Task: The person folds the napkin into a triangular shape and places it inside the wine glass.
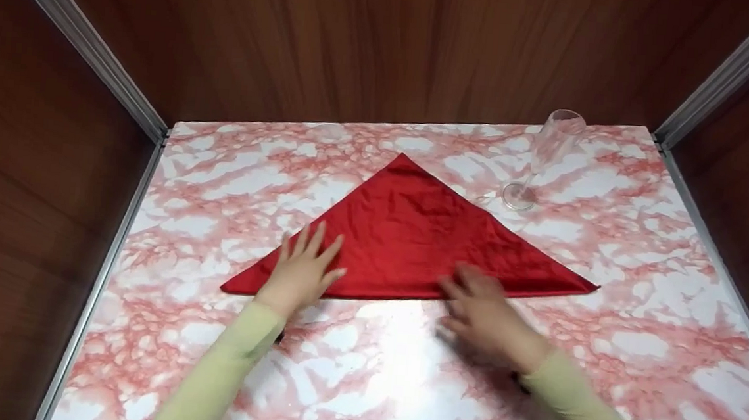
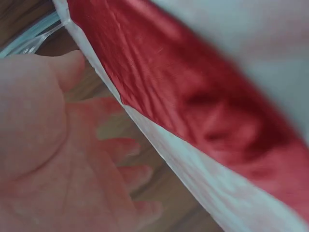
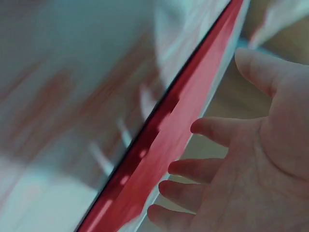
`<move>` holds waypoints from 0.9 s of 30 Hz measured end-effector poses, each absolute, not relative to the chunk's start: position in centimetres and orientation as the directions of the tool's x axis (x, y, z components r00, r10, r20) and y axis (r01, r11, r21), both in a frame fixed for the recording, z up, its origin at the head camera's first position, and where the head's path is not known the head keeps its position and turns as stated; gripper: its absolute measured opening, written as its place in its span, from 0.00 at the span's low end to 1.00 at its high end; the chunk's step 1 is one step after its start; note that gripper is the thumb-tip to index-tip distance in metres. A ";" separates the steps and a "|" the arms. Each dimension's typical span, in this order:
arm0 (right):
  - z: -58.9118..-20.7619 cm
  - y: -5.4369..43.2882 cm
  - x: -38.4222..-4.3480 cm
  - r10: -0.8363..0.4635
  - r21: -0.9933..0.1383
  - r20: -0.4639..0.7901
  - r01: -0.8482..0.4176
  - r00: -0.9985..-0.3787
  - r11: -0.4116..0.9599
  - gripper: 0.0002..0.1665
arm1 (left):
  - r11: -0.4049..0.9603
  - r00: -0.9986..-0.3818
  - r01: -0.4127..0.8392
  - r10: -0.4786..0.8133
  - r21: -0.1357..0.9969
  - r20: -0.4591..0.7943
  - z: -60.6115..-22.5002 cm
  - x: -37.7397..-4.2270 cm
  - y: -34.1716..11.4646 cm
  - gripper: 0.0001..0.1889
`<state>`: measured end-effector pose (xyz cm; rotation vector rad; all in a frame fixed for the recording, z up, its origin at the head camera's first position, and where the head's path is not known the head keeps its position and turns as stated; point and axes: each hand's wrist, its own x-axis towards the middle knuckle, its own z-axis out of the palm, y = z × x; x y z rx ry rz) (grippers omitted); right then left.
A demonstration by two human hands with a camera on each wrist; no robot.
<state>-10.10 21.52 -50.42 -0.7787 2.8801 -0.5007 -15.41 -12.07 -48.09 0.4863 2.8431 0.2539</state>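
A shiny red cloth napkin [image 1: 399, 231] lies folded in a triangle, its point toward the back wall and its long folded edge toward the person. Over its left part, near the front edge, my left hand [image 1: 301, 274] is spread with the fingers straight. In the left wrist view the palm of the left hand [image 2: 63, 150] faces the napkin [image 2: 183, 96] and holds nothing. My right hand [image 1: 489, 313], blurred, reaches across the front edge right of the middle. Its fingers [image 3: 195, 169] are extended and apart, with nothing between them, in the right wrist view.
Behind the napkin's right side stands a clear champagne flute [image 1: 554, 143], its round foot close to the cloth. The tabletop [image 1: 216, 205] has a red and white marbled pattern. Dark wooden panels [image 1: 386, 46] with metal corner strips enclose it at the back and sides.
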 end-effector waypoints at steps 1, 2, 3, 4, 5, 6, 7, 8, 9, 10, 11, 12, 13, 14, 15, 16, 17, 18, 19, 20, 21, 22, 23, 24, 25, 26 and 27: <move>-50.5 20.1 -10.2 -0.539 -0.342 -0.031 -0.498 -0.842 0.797 0.43 | 0.923 -0.905 0.330 0.369 0.196 -0.211 -47.9 -16.4 -11.4 0.34; -50.6 18.8 -10.3 -0.567 -0.340 -0.049 -0.520 -0.822 0.784 0.44 | 0.918 -0.898 0.349 0.385 0.187 -0.211 -47.7 -17.5 -10.8 0.33; -50.6 17.4 -10.3 -0.592 -0.345 -0.065 -0.539 -0.803 0.769 0.44 | 0.914 -0.892 0.365 0.398 0.177 -0.213 -47.6 -18.5 -10.2 0.33; -50.6 16.1 -10.4 -0.618 -0.346 -0.083 -0.559 -0.782 0.753 0.44 | 0.910 -0.886 0.378 0.409 0.170 -0.218 -47.5 -19.4 -9.5 0.33; -50.5 14.9 -10.6 -0.646 -0.346 -0.099 -0.582 -0.757 0.736 0.45 | 0.905 -0.880 0.390 0.421 0.169 -0.220 -47.5 -20.3 -8.9 0.33; -50.5 13.8 -10.7 -0.669 -0.348 -0.112 -0.602 -0.735 0.719 0.45 | 0.901 -0.875 0.401 0.430 0.166 -0.223 -47.5 -21.2 -8.3 0.32; -50.5 12.8 -10.9 -0.684 -0.350 -0.130 -0.612 -0.717 0.709 0.45 | 0.895 -0.868 0.415 0.443 0.165 -0.224 -47.5 -22.0 -7.8 0.32; -50.5 11.9 -11.1 -0.701 -0.348 -0.139 -0.628 -0.700 0.696 0.45 | 0.889 -0.862 0.427 0.456 0.167 -0.222 -47.6 -22.7 -7.3 0.32; -50.5 11.1 -11.4 -0.713 -0.343 -0.142 -0.641 -0.687 0.686 0.44 | 0.882 -0.855 0.442 0.469 0.160 -0.222 -47.6 -23.3 -6.8 0.32; -50.6 10.5 -11.6 -0.720 -0.331 -0.144 -0.653 -0.678 0.681 0.44 | 0.876 -0.848 0.457 0.482 0.156 -0.220 -47.7 -23.9 -6.4 0.32; -50.6 9.9 -12.0 -0.726 -0.319 -0.144 -0.663 -0.672 0.677 0.43 | 0.869 -0.842 0.471 0.494 0.149 -0.217 -47.8 -24.4 -6.1 0.32; -50.7 9.3 -12.3 -0.731 -0.303 -0.134 -0.674 -0.669 0.673 0.42 | 0.864 -0.837 0.484 0.503 0.137 -0.216 -47.9 -24.9 -5.8 0.31; -50.8 8.9 -12.6 -0.733 -0.286 -0.128 -0.682 -0.668 0.673 0.42 | 0.860 -0.833 0.495 0.511 0.125 -0.213 -48.0 -25.3 -5.5 0.31; -50.9 8.6 -13.0 -0.734 -0.271 -0.120 -0.689 -0.669 0.672 0.41 | 0.857 -0.830 0.502 0.516 0.117 -0.212 -48.0 -25.6 -5.3 0.31; -51.0 8.3 -13.3 -0.734 -0.263 -0.114 -0.692 -0.670 0.672 0.41 | 0.855 -0.827 0.508 0.519 0.109 -0.215 -48.0 -25.9 -5.1 0.31; -51.1 8.0 -13.6 -0.733 -0.256 -0.108 -0.694 -0.671 0.673 0.40 | 0.853 -0.826 0.512 0.521 0.102 -0.216 -48.1 -26.2 -5.0 0.31; -51.2 7.8 -13.9 -0.735 -0.252 -0.104 -0.697 -0.670 0.672 0.40 | 0.852 -0.824 0.515 0.522 0.092 -0.219 -48.2 -26.5 -4.9 0.31; -51.2 7.6 -14.1 -0.735 -0.250 -0.103 -0.698 -0.671 0.672 0.40 | 0.852 -0.824 0.517 0.522 0.084 -0.220 -48.2 -26.7 -4.9 0.31; -51.3 7.4 -14.2 -0.734 -0.254 -0.105 -0.695 -0.671 0.672 0.40 | 0.852 -0.824 0.518 0.522 0.080 -0.219 -48.4 -27.0 -4.9 0.31; -51.3 7.2 -14.4 -0.734 -0.258 -0.105 -0.694 -0.671 0.672 0.39 | 0.852 -0.825 0.518 0.521 0.073 -0.220 -48.5 -27.3 -5.0 0.31; -51.3 7.1 -14.4 -0.733 -0.260 -0.109 -0.692 -0.671 0.673 0.39 | 0.853 -0.826 0.517 0.519 0.069 -0.220 -48.8 -27.6 -5.2 0.31; -51.4 6.9 -14.5 -0.733 -0.260 -0.113 -0.692 -0.671 0.673 0.39 | 0.854 -0.827 0.517 0.517 0.063 -0.220 -49.1 -27.9 -5.3 0.31; -51.5 6.7 -14.6 -0.734 -0.263 -0.116 -0.692 -0.669 0.672 0.38 | 0.854 -0.828 0.517 0.515 0.055 -0.222 -49.3 -28.1 -5.5 0.31; -51.5 6.5 -14.6 -0.735 -0.266 -0.121 -0.692 -0.667 0.671 0.38 | 0.855 -0.829 0.515 0.513 0.051 -0.221 -49.5 -28.3 -5.7 0.31; -51.6 6.2 -14.6 -0.736 -0.267 -0.125 -0.692 -0.665 0.671 0.37 | 0.855 -0.829 0.516 0.513 0.048 -0.222 -49.8 -28.5 -5.8 0.31; -51.6 6.0 -14.6 -0.737 -0.267 -0.129 -0.693 -0.663 0.670 0.37 | 0.854 -0.829 0.518 0.513 0.042 -0.224 -50.0 -28.7 -5.9 0.31; -51.7 5.8 -14.5 -0.738 -0.264 -0.130 -0.695 -0.662 0.669 0.36 | 0.852 -0.826 0.522 0.517 0.041 -0.223 -50.1 -28.8 -6.0 0.31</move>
